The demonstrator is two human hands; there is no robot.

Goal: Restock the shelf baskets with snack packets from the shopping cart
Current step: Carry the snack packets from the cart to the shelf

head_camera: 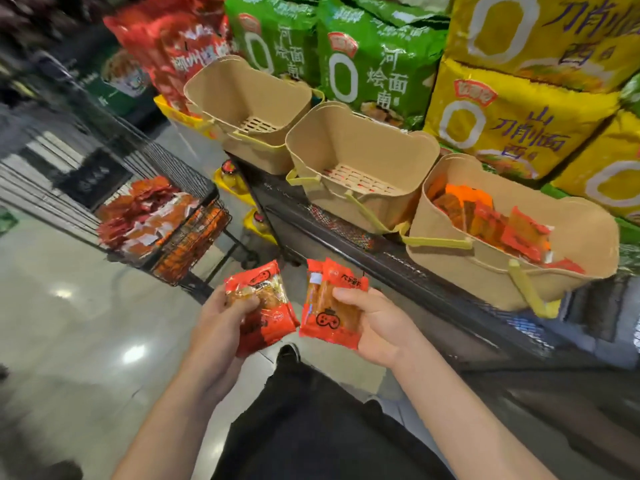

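My left hand grips a small stack of red snack packets at the centre of the view. My right hand holds another few red-orange packets beside it. Both hands hover in front of the black shelf edge. Three tan baskets stand on the shelf: the far one and the middle one show bare slatted bottoms, while the near one holds several red packets. The black wire shopping cart stands at the left with a heap of red packets.
Big green noodle bags and yellow ones stack behind the baskets, red bags further left. Yellow-capped bottles sit on a lower shelf. Shiny grey floor spreads at the left. My dark trousers fill the bottom.
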